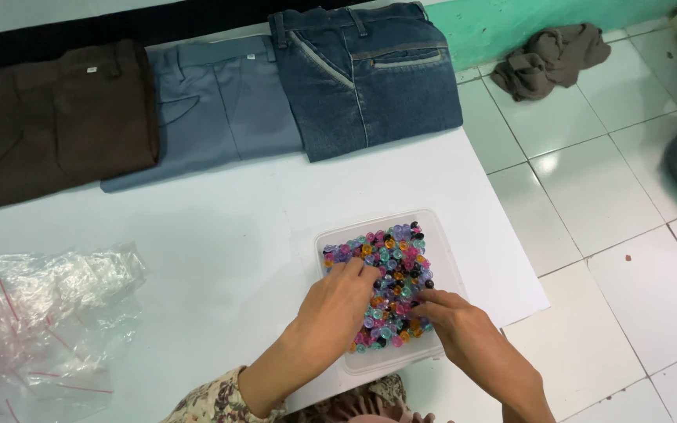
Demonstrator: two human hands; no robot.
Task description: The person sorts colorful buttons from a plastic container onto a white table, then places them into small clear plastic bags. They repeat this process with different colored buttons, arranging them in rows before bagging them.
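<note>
Both of my hands are down in the clear plastic tray [447, 258] at lower centre of the frame, near the right edge of the white tabletop [221, 235]. My left hand [337, 301] lies palm-down with its fingers spread flat over the heap of small coloured buttons [395, 266], pressing on them without closing round any. My right hand [452, 321] comes in from the lower right with its fingertips curled into the pile at the near side; whether a button is pinched between them I cannot tell, since the fingers hide it. The buttons are pink, teal, purple, orange and black, translucent and glossy, so I judge them light, hard and slippery, quick to skitter away under a push; each is best taken by its rim between thumb and forefinger. The tray looks thin and flexible, and I would hold it by its raised rim. At lower left lies a heap of small clear plastic bags [45, 313] with red strips. Along the top of the frame three folded trousers lie side by side: brown trousers [48, 117], grey-blue trousers [213, 110] and blue jeans [370, 78]. A crumpled brown cloth [550, 59] sits on the tiled floor [628, 258] at upper right.
</note>
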